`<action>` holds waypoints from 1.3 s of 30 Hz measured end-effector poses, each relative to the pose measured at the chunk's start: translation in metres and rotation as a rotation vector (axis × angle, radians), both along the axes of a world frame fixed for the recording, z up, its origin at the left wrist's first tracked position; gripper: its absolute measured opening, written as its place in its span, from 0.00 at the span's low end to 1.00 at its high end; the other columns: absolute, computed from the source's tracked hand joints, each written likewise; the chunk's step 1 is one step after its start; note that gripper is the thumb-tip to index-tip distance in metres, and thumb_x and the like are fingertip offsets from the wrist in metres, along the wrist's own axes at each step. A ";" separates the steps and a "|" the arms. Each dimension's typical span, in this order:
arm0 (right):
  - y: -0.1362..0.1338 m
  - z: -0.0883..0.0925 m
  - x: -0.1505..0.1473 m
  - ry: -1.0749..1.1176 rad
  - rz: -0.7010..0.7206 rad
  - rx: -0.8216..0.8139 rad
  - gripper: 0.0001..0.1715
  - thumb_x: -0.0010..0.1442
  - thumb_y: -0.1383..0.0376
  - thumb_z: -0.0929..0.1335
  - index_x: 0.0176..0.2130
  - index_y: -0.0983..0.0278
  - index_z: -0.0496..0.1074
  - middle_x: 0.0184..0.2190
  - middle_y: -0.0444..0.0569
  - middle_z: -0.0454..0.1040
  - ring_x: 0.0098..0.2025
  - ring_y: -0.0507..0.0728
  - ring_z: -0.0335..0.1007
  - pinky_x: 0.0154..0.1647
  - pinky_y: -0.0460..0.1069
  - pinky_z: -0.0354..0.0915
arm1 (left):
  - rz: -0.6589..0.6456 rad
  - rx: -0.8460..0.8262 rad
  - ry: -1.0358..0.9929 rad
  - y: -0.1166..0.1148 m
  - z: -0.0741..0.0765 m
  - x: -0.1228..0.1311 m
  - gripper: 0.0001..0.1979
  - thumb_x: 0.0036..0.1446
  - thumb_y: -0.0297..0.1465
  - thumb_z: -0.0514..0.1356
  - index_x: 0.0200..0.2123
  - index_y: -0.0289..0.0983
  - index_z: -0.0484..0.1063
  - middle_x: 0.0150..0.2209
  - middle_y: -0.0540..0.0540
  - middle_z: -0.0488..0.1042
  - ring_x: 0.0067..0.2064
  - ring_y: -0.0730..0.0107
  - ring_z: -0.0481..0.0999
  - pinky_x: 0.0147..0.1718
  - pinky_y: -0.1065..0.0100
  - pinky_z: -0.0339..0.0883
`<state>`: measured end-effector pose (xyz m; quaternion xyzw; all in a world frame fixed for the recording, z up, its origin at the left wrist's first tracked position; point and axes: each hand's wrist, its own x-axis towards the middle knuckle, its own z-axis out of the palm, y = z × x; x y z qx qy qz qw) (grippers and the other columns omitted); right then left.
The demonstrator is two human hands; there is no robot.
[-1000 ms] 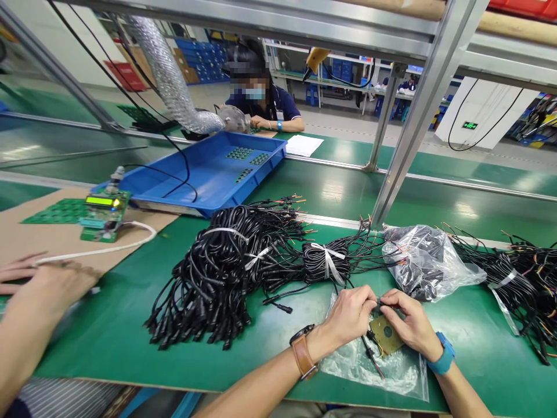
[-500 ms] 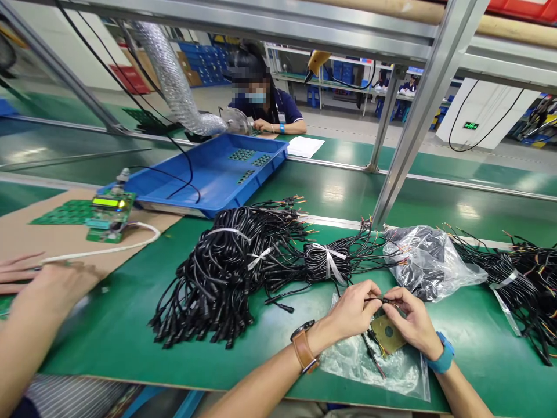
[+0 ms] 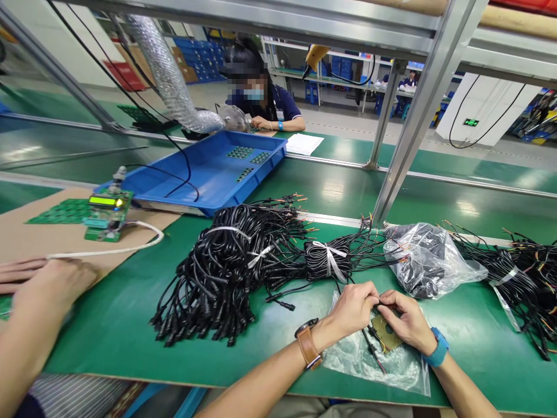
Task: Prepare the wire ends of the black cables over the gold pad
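Note:
My left hand (image 3: pixel 357 306), below a brown-strapped watch, and my right hand (image 3: pixel 404 318), with a blue wristband, meet fingertip to fingertip. Both are closed in a pinch on a thin black cable, mostly hidden by the fingers. Under the right hand lies a square brownish plate (image 3: pixel 389 335) with a dark round spot. Beside it runs a short black lead (image 3: pixel 373 350) with red and yellow wire ends. A clear plastic bag (image 3: pixel 348 361) is spread flat beneath them.
Ahead lie tied bundles of black cables (image 3: pixel 217 273), a smaller coil (image 3: pixel 327 262) and a bagged bundle (image 3: pixel 420 261); more cables (image 3: pixel 517 270) are at right. A co-worker's hand (image 3: pixel 47 287) rests at left near a circuit board with a lit display (image 3: pixel 107 212). Behind stands a blue tray (image 3: pixel 217 200).
My fingertips have drawn closer together, covering the bit of cable that showed between them. The view has shifted slightly. The cable bundles stay in place.

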<state>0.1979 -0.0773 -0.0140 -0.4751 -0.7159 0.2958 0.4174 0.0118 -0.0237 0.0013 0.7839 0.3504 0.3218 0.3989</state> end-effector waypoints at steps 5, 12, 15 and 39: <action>-0.001 0.001 0.001 0.003 -0.034 0.044 0.05 0.68 0.63 0.68 0.37 0.61 0.72 0.34 0.50 0.77 0.34 0.55 0.74 0.35 0.48 0.71 | 0.015 0.009 0.035 -0.001 -0.002 0.000 0.08 0.58 0.21 0.56 0.30 0.37 0.70 0.28 0.50 0.75 0.29 0.70 0.72 0.29 0.71 0.57; -0.001 0.003 0.001 -0.048 -0.008 0.059 0.05 0.68 0.65 0.67 0.38 0.61 0.72 0.35 0.51 0.77 0.35 0.55 0.75 0.37 0.49 0.71 | -0.006 0.020 0.066 0.000 -0.009 0.000 0.07 0.57 0.21 0.57 0.30 0.37 0.72 0.28 0.49 0.76 0.31 0.68 0.75 0.29 0.70 0.57; -0.001 0.003 0.002 -0.081 0.022 0.058 0.04 0.68 0.65 0.67 0.39 0.61 0.72 0.35 0.51 0.78 0.36 0.56 0.76 0.38 0.49 0.71 | -0.011 0.008 0.091 0.000 -0.009 0.001 0.07 0.57 0.22 0.57 0.31 0.37 0.73 0.29 0.49 0.77 0.31 0.67 0.75 0.29 0.70 0.58; 0.000 0.005 -0.003 -0.009 0.029 0.022 0.08 0.67 0.63 0.67 0.34 0.61 0.70 0.31 0.48 0.76 0.31 0.55 0.72 0.33 0.48 0.69 | -0.069 -0.023 0.146 0.005 -0.002 -0.004 0.08 0.55 0.22 0.57 0.28 0.37 0.74 0.23 0.52 0.71 0.25 0.73 0.66 0.26 0.72 0.53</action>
